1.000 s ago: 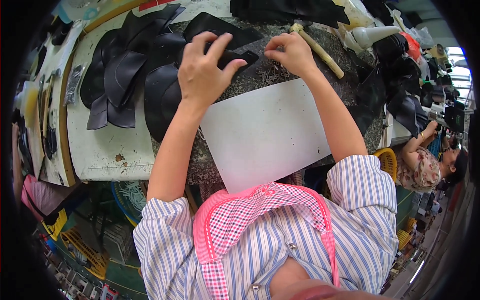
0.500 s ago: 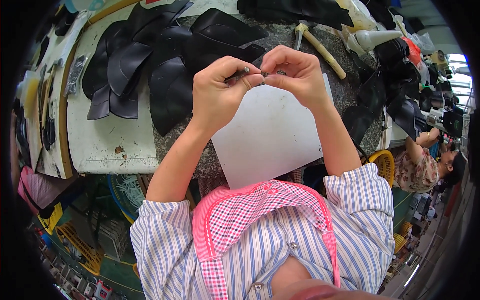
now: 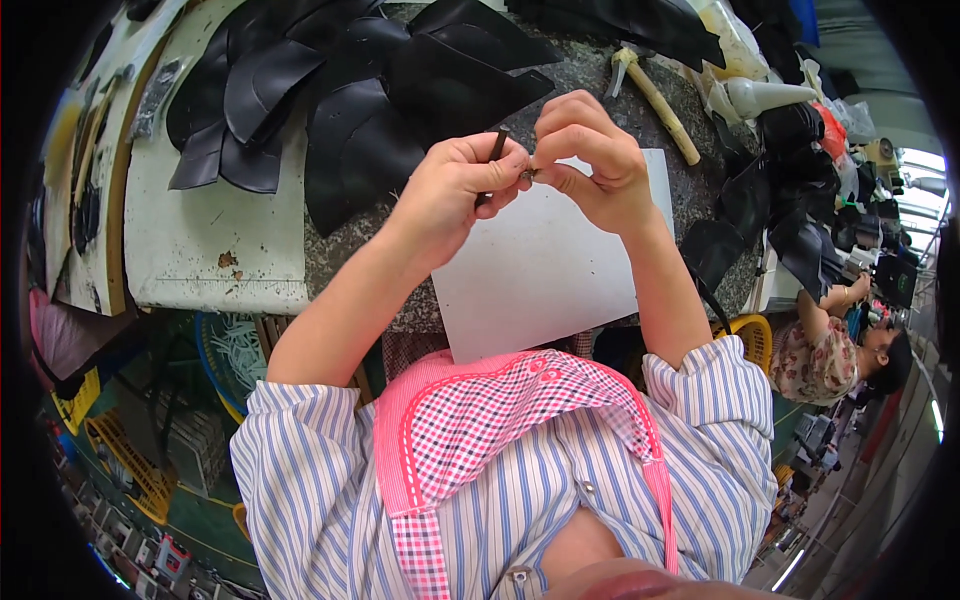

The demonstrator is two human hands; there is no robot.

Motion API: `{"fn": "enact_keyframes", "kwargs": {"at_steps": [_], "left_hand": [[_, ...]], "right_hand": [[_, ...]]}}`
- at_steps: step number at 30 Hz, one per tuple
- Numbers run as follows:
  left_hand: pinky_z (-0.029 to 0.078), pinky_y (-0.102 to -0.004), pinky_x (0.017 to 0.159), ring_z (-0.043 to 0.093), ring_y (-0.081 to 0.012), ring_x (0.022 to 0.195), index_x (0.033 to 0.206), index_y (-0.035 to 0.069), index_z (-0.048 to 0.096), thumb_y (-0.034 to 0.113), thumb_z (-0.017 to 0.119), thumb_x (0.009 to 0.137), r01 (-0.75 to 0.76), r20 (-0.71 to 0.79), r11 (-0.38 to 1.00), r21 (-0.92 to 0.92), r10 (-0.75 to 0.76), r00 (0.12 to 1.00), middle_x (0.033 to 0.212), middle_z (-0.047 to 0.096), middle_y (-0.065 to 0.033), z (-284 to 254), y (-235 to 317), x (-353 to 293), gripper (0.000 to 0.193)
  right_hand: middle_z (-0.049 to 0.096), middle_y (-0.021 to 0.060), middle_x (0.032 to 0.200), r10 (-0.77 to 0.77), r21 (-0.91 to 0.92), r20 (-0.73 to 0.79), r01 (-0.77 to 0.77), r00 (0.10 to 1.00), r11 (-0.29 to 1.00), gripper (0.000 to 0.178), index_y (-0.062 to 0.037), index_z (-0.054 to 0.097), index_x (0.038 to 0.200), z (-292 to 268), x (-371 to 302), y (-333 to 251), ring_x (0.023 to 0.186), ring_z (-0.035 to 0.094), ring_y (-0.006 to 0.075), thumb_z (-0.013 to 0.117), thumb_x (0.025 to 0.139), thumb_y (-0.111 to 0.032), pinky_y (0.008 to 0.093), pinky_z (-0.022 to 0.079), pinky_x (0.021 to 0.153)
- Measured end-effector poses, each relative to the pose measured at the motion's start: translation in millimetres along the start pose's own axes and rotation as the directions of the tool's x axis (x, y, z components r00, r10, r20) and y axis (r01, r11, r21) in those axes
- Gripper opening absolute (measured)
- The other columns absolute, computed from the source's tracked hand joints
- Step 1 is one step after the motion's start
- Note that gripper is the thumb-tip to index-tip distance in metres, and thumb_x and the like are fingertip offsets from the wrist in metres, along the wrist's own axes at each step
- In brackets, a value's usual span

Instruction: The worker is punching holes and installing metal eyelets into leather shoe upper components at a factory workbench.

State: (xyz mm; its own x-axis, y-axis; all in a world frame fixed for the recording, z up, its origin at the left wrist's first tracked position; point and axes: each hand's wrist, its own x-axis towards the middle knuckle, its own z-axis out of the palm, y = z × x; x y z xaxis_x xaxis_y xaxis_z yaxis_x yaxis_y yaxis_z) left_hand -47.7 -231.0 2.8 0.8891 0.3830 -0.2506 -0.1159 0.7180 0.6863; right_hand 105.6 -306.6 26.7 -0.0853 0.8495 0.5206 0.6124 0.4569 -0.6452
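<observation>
My left hand is closed around a slim dark rod, which stands nearly upright between thumb and fingers. At its fingertips shows a small dull metal piece, too small to name. My right hand meets it there, thumb and forefinger pinched at that piece, the other fingers curled above. What exactly lies in the pinch is hidden. Both hands hover over a plain whitish sheet on the speckled stone slab.
Black leather-like cut pieces are heaped beyond and left of my hands. A wooden-handled hammer rests at the far right, near a white cone-shaped nozzle. Beneath the table's left edge stands a blue basket of pale strips. A co-worker is farther right.
The rod in my left hand has swung from lying slanted toward me to nearly upright. My left hand has shifted slightly right and nearer; my right fingers have lifted and fanned a little.
</observation>
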Motion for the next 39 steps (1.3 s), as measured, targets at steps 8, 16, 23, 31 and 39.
{"fn": "enact_keyframes", "kwargs": {"at_steps": [8, 16, 23, 31, 39], "left_hand": [[0.028, -0.0168, 0.048, 0.038, -0.0022, 0.054, 0.085, 0.002, 0.058, 0.020, 0.059, 0.080, -0.124, -0.033, 0.991, 0.047, 0.126, 0.992, 0.067, 0.054, 0.0016, 7.3, -6.0, -14.3, 0.019], [0.034, -0.0179, 0.056, 0.044, -0.0043, 0.062, 0.089, 0.002, 0.061, 0.007, 0.062, 0.075, -0.427, -0.075, 0.904, 0.012, 0.426, 0.901, 0.074, 0.055, 0.0001, 7.0, -17.6, -17.4, 0.014], [0.038, -0.0177, 0.062, 0.049, -0.0051, 0.067, 0.085, 0.001, 0.061, 0.005, 0.063, 0.074, -0.302, -0.163, 0.873, -0.382, 0.258, 0.952, 0.080, 0.057, -0.0005, -16.0, -16.2, -24.5, 0.012], [0.044, -0.0224, 0.060, 0.056, -0.0123, 0.069, 0.094, 0.004, 0.060, 0.019, 0.075, 0.060, 0.255, -0.145, 0.010, 0.967, 0.844, 0.517, 0.081, 0.059, -0.0056, -97.8, 34.8, -33.2, 0.041], [0.044, -0.0193, 0.066, 0.054, -0.0073, 0.072, 0.093, -0.002, 0.058, 0.002, 0.065, 0.070, -0.326, -0.370, 0.875, 0.357, 0.453, 0.811, 0.083, 0.060, -0.0028, -84.1, 33.3, -44.9, 0.025]], "right_hand": [[0.048, 0.0069, 0.087, 0.080, 0.273, -0.078, -0.056, 0.994, 0.960, 0.018, -0.0051, 0.059, 0.068, 7.6, -6.5, -0.8, 0.088, 0.044, 0.0215, 0.073, 0.056, -0.008, 0.0381, 0.034, 0.083], [0.045, 0.0063, 0.099, 0.076, 0.432, -0.255, 0.043, 0.964, 0.901, 0.017, -0.0083, 0.063, 0.070, 37.8, -10.9, 4.7, 0.095, 0.043, 0.0201, 0.074, 0.056, -0.005, 0.0350, 0.035, 0.083], [0.048, 0.0069, 0.091, 0.209, 0.638, -0.249, -0.002, 0.946, 0.770, 0.017, -0.0027, 0.060, 0.074, 65.3, -2.3, 4.0, 0.086, 0.047, 0.0155, 0.069, 0.061, 0.005, 0.0258, 0.040, 0.075], [0.058, 0.0018, 0.070, 0.518, 0.627, 0.092, -0.454, 0.850, 0.633, 0.007, 0.0011, 0.057, 0.079, 98.3, 38.5, 15.3, 0.065, 0.054, 0.0060, 0.060, 0.073, 0.001, 0.0188, 0.043, 0.060], [0.060, 0.0049, 0.071, 0.535, 0.730, 0.122, -0.441, 0.836, 0.522, 0.009, 0.0023, 0.059, 0.077, 113.0, 56.4, 23.3, 0.069, 0.058, 0.0095, 0.063, 0.070, 0.003, 0.0193, 0.046, 0.062]]}}
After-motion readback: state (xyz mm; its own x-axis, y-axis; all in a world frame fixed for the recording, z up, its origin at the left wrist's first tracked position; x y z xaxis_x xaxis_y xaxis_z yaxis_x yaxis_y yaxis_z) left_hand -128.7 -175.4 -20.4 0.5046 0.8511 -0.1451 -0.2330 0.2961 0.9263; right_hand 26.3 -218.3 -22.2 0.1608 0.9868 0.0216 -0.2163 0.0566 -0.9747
